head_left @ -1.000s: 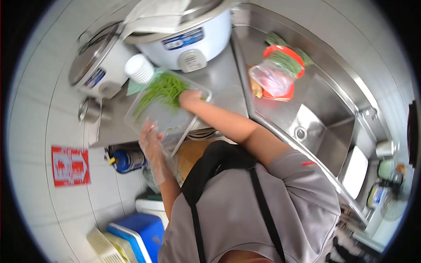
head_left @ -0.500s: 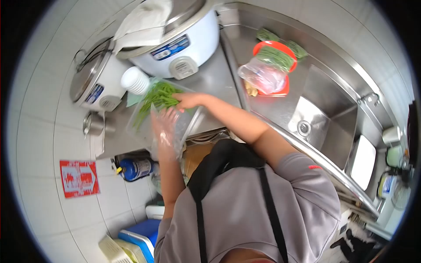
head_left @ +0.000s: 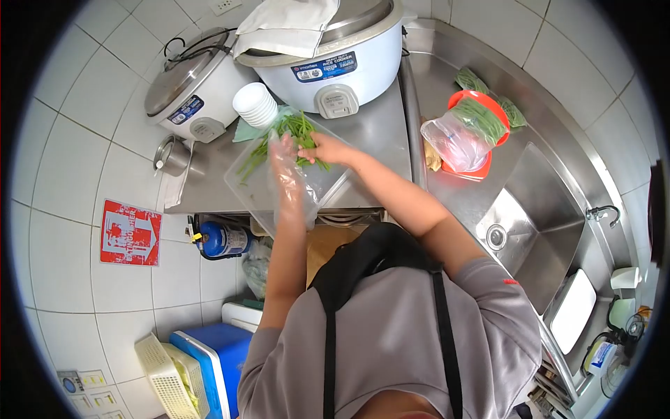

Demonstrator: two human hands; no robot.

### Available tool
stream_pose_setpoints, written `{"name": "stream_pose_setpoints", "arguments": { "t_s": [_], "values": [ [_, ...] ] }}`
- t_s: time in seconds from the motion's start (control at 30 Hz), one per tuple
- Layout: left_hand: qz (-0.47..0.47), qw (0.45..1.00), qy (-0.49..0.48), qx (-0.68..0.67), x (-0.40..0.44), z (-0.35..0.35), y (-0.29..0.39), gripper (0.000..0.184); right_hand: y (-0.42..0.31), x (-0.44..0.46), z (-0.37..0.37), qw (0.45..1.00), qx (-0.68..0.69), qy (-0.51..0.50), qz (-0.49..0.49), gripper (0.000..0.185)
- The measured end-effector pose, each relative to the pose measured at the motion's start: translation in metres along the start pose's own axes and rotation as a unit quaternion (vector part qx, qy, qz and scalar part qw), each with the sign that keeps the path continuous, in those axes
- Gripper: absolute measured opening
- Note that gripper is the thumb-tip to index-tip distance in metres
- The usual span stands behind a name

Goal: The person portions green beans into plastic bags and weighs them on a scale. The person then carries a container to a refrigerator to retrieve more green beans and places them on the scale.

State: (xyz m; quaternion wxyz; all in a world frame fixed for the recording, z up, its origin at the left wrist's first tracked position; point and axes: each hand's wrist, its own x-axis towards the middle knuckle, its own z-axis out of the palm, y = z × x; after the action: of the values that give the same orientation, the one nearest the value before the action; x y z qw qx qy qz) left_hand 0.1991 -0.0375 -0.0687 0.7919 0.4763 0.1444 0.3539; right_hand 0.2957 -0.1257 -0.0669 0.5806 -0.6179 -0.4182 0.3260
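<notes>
The tabletop (head_left: 382, 143) was topped by a large cooker (head_left: 335, 70), and in front of the cooker a clear tray (head_left: 252, 194) was set. Mostly inside it, on the side facing away from the cooker, the greens (head_left: 296, 127) were strewn. They could be judged light, limp, easily bruised and slippery if wet, best taken loosely across the middle of the bunch. In front of the cooker, the left hand (head_left: 283, 166), covered in clear plastic (head_left: 292, 194), was held over the greens; beside it the bare right hand (head_left: 323, 149) was bent toward them. Part of the greens was hidden behind both hands; whether either grip was clamped on them could not be told.
</notes>
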Motion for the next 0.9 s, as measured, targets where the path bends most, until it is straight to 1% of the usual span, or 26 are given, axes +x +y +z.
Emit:
{"name": "stream_pose_setpoints", "arguments": {
  "t_s": [0.03,0.1,0.13,0.2,0.23,0.27,0.3,0.33,0.37,0.4,0.43,0.5,0.53,0.6,0.63,0.67,0.73,0.77,0.8,0.87,0.9],
  "values": [
    [-0.006,1.000,0.008,0.026,0.003,-0.002,0.002,0.063,-0.008,-0.001,-0.003,0.999,0.028,0.004,-0.025,0.021],
    [0.022,0.999,0.022,0.035,0.000,0.011,0.001,0.061,-0.029,-0.004,-0.017,0.993,0.084,0.021,-0.075,0.021],
    [0.032,0.998,0.026,0.039,-0.006,0.021,0.000,0.061,-0.045,-0.015,-0.025,0.989,0.107,0.045,-0.087,0.022],
    [0.062,0.983,-0.064,0.162,-0.017,0.045,-0.011,0.052,-0.089,-0.050,-0.042,0.978,0.150,0.097,-0.111,0.022],
    [0.080,0.966,-0.107,0.220,-0.025,0.060,-0.015,0.047,-0.106,-0.069,-0.051,0.971,0.149,0.125,-0.136,0.022],
    [0.137,0.933,-0.179,0.282,-0.033,0.080,-0.018,0.041,-0.122,-0.089,-0.060,0.964,0.148,0.151,-0.162,0.023],
    [0.201,0.890,-0.244,0.328,-0.041,0.101,-0.021,0.035,-0.137,-0.111,-0.071,0.964,0.106,0.181,-0.165,0.024],
    [0.329,0.770,-0.327,0.438,-0.040,0.111,-0.034,0.039,-0.148,-0.132,-0.080,0.962,0.063,0.210,-0.165,0.024],
    [0.240,0.763,-0.378,0.467,-0.056,0.143,-0.017,0.036,-0.155,-0.149,-0.087,0.954,0.061,0.235,-0.178,0.026],
    [0.363,0.721,-0.388,0.445,-0.058,0.159,-0.032,0.034,-0.161,-0.165,-0.093,0.945,0.059,0.260,-0.192,0.028],
    [0.479,0.668,-0.391,0.415,-0.056,0.178,-0.043,0.032,-0.168,-0.181,-0.095,0.935,0.062,0.287,-0.198,0.029],
    [0.270,0.762,-0.437,0.395,-0.059,0.218,-0.053,0.030,-0.170,-0.206,-0.107,0.919,0.060,0.321,-0.221,0.031],
    [0.158,0.792,-0.453,0.378,-0.057,0.235,-0.055,0.029,-0.171,-0.220,-0.113,0.918,0.044,0.328,-0.216,0.030],
    [0.169,0.755,-0.504,0.385,-0.033,0.250,-0.081,0.031,-0.178,-0.241,-0.122,0.891,-0.020,0.385,-0.238,0.029],
    [0.072,0.775,-0.531,0.337,-0.043,0.269,-0.050,0.033,-0.183,-0.250,-0.128,0.879,-0.020,0.405,-0.251,0.027],
    [-0.100,0.837,-0.490,0.223,-0.057,0.285,-0.023,0.037,-0.186,-0.256,-0.137,0.867,-0.036,0.418,-0.269,0.023],
    [-0.140,0.809,-0.531,0.210,-0.057,0.304,0.020,0.039,-0.203,-0.265,-0.151,0.850,-0.086,0.428,-0.295,0.017],
    [-0.126,0.807,-0.557,0.153,-0.036,0.308,-0.004,0.041,-0.217,-0.266,-0.151,0.843,-0.093,0.436,-0.301,0.017],
    [-0.163,0.843,-0.507,0.073,-0.038,0.310,0.003,0.044,-0.225,-0.261,-0.153,0.835,-0.109,0.435,-0.319,0.017],
    [-0.092,0.838,-0.533,0.070,-0.029,0.314,0.017,0.045,-0.236,-0.244,-0.162,0.818,-0.137,0.431,-0.354,0.016],
    [-0.087,0.830,-0.549,0.053,-0.025,0.313,0.025,0.046,-0.236,-0.235,-0.167,0.829,-0.161,0.425,-0.326,0.018]
  ]
}}
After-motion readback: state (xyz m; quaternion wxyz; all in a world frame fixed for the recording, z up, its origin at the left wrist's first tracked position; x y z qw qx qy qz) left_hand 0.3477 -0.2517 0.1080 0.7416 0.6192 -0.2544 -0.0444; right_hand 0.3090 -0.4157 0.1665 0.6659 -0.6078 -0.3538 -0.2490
